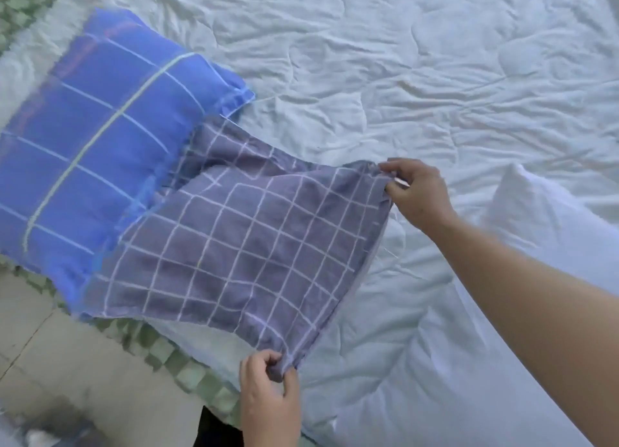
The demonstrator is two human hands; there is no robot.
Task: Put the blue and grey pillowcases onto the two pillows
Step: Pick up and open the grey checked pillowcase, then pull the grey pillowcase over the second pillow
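Blue pillow (100, 152) already cased, parked at the bed's (435, 61) left edge, out of the way. Grey pillowcase (241, 245) spread flat beside it, far end overlapping it. Left hand (268, 399) pinches the near corner, right hand (418, 192) pinches the far corner of the same edge. Likely its opening, tensioned to find the mouth. Bare white pillow (542, 219) waits near the right edge, within reach for stuffing next.
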